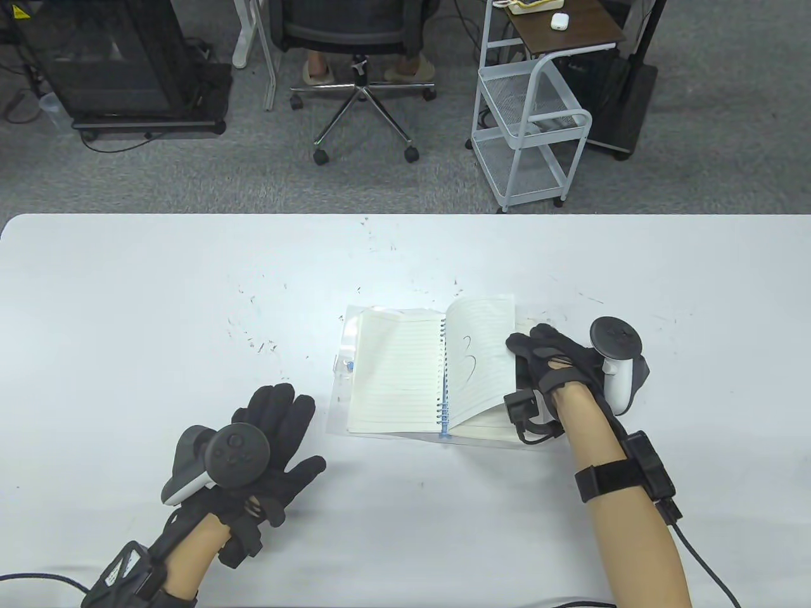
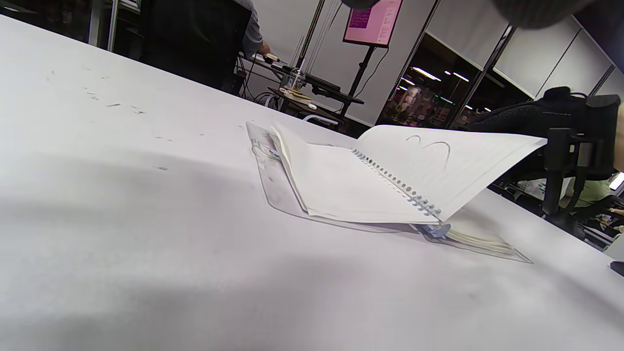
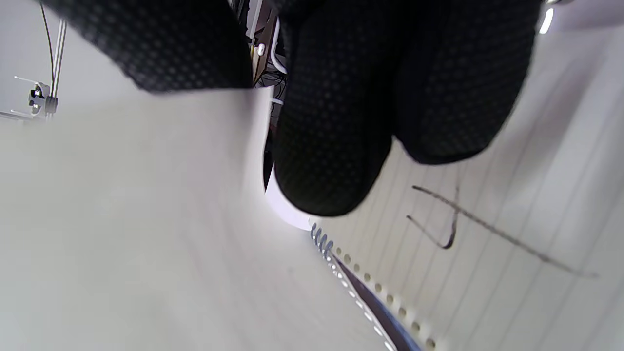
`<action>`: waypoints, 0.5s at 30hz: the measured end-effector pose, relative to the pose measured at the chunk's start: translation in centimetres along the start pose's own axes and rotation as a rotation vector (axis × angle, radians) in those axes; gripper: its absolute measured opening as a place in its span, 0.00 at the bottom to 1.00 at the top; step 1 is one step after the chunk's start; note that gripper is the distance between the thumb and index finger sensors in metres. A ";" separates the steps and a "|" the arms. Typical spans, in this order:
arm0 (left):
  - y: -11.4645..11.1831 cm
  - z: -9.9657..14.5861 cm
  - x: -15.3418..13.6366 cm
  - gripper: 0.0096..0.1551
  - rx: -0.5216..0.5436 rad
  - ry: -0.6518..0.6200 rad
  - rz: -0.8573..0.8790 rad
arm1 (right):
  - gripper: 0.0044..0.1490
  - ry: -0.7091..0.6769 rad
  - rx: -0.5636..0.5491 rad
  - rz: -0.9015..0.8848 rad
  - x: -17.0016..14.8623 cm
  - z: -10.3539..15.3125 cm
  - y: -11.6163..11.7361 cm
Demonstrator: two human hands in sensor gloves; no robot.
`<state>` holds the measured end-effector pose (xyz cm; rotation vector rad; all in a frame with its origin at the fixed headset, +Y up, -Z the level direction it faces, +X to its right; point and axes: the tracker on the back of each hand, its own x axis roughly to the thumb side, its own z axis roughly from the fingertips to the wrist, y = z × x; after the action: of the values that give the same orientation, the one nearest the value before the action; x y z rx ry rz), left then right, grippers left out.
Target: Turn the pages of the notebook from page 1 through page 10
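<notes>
One sheet is mid-turn: the page marked 3 [image 1: 479, 361] stands lifted off the right-hand stack of the notebook [image 1: 396, 377], which lies open on the white table [image 1: 158, 304] on a clear plastic sleeve [image 1: 340, 354], just ahead of and to the right of the left hand's fingertips. The right hand [image 1: 557, 370] holds this leaf by its outer edge; the right wrist view shows gloved fingers [image 3: 336, 122] beneath the raised sheet with the thumb on the other side, so the hold reads as a pinch on the paper, and the page below bears a 4 [image 3: 453, 219]. The left hand [image 1: 266, 443] rests flat on the table with fingers spread, well apart from the notebook and touching nothing else.

By my judgement the task is early, with most turns left before page 10. Next, the leaf must be carried over the blue spiral binding [image 1: 443, 380] and laid on the left stack, then the fingers must separate a single new sheet at the right edge.
</notes>
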<state>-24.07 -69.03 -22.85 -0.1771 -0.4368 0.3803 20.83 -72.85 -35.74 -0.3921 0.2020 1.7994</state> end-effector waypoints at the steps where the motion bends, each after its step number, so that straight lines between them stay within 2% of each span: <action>1: 0.0 0.0 0.0 0.53 0.000 0.000 0.000 | 0.47 -0.004 0.002 0.002 0.1 0.0 0.3; 6: 0.0 -0.1 -0.1 0.53 0.000 -0.004 0.001 | 0.44 -0.067 0.006 0.085 1.6 0.1 2.9; 15: 0.1 0.0 -0.2 0.53 -0.001 -0.006 0.007 | 0.40 -0.146 0.099 0.181 4.3 -0.5 8.2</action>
<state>-24.25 -69.02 -22.97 -0.1782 -0.4424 0.3874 12.10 -71.30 -38.34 -0.1749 0.2293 1.9786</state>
